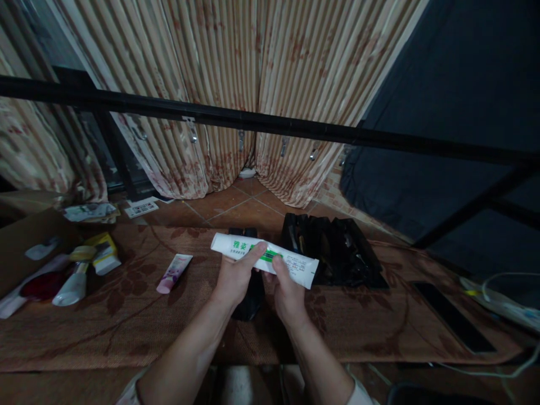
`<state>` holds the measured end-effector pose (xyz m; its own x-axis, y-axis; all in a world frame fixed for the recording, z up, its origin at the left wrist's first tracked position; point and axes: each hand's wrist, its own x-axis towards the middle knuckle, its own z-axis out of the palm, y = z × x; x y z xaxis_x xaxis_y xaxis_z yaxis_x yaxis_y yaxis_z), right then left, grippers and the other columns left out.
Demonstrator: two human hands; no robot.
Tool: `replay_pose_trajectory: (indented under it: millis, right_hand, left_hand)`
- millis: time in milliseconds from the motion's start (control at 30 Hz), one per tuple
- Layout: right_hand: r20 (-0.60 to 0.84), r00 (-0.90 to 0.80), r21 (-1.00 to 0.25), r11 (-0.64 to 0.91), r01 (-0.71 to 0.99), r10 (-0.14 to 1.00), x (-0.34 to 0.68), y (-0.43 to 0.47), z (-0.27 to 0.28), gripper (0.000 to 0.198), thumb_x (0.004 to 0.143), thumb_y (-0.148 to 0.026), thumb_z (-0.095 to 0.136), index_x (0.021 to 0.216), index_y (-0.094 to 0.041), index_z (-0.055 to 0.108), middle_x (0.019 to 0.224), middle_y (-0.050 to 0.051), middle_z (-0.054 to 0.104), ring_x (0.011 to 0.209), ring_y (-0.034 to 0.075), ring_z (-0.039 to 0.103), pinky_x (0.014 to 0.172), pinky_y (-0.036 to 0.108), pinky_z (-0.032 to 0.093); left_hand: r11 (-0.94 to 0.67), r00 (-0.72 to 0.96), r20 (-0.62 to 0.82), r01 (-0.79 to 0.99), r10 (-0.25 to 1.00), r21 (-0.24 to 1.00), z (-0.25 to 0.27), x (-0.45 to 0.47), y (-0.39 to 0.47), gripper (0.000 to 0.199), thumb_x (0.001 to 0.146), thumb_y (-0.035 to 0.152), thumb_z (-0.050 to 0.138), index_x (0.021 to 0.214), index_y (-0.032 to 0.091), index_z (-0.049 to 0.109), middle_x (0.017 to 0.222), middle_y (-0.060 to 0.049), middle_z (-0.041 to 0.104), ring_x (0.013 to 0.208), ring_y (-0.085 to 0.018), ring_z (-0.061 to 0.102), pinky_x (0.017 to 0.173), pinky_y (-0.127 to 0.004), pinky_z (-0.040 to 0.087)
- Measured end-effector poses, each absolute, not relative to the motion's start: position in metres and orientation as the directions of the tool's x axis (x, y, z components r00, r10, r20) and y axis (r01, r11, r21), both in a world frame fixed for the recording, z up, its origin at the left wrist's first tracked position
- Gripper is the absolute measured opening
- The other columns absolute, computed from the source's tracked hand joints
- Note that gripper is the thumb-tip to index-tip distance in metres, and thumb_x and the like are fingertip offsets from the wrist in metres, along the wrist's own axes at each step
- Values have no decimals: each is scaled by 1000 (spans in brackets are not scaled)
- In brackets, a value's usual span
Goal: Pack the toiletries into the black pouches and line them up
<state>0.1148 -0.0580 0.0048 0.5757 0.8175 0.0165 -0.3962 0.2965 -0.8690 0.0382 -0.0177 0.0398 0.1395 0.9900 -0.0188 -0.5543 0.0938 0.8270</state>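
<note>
A white squeeze tube (301, 269) with green lettering and small print is held level above the table, its flat crimped end to the right and its narrower end to the left. My left hand (237, 275) grips its left half with the thumb across the front. My right hand (289, 289) closes on the right half, thumb on the green band. The fingers behind the tube are mostly hidden. Under the hands lies a black object (250, 301), partly covered. A small pink and white tube (174, 274) rests to the left of my left hand.
A black bag (333, 247) with compartments sits behind right. Leftward are a white bottle (72, 286), a yellow and white box (103, 254) and a cardboard box (34, 236). A dark flat slab (453, 316) lies right. A black bar (270, 120) crosses before the curtains (219, 62).
</note>
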Motion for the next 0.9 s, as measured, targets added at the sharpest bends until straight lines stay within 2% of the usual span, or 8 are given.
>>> replay_pose_trajectory:
  millis: [133, 367, 600, 767, 900]
  right_hand:
    - [45, 610, -870, 331, -365, 791, 124, -61, 8, 35, 67, -42, 76, 90, -17, 66, 76, 2, 68, 65, 15, 61, 55, 25, 46]
    - [135, 583, -901, 343, -264, 802, 134, -65, 10, 34, 74, -48, 69, 81, -16, 68, 64, 2, 65, 60, 15, 59, 54, 25, 42]
    - [194, 569, -911, 362, -197, 799, 140, -68, 10, 29, 81, -45, 63, 80, -17, 68, 70, 0, 65, 57, 11, 53, 52, 22, 40]
    - [198, 559, -901, 374, -221, 805, 146, -65, 13, 22, 78, -38, 67, 86, -17, 71, 81, 1, 69, 74, 16, 62, 68, 27, 49]
    - [142, 557, -886, 356, -297, 818, 146, -64, 15, 19, 76, -36, 70, 82, -18, 72, 75, 0, 69, 72, 17, 63, 67, 28, 50]
  left_hand:
    - [75, 103, -17, -592, 995, 802, 47, 32, -14, 28, 55, 25, 85, 69, 13, 64, 65, 0, 68, 59, -13, 63, 59, -24, 52]
    - [63, 86, -13, -607, 996, 793, 56, 26, -12, 30, 50, 25, 87, 67, 13, 64, 62, 1, 68, 58, -13, 63, 61, -25, 54]
    - [40, 37, -23, -575, 999, 817, 53, 19, -8, 33, 50, 26, 87, 72, 14, 66, 67, 1, 70, 62, -14, 66, 64, -25, 55]
    - [77, 62, -51, -540, 997, 838, 52, 16, -4, 33, 51, 27, 87, 73, 14, 67, 66, 1, 70, 62, -14, 66, 63, -25, 54]
    - [88, 74, -56, -544, 996, 835, 49, 17, -2, 31, 54, 28, 86, 74, 14, 66, 66, 1, 70, 62, -13, 65, 64, -25, 54]
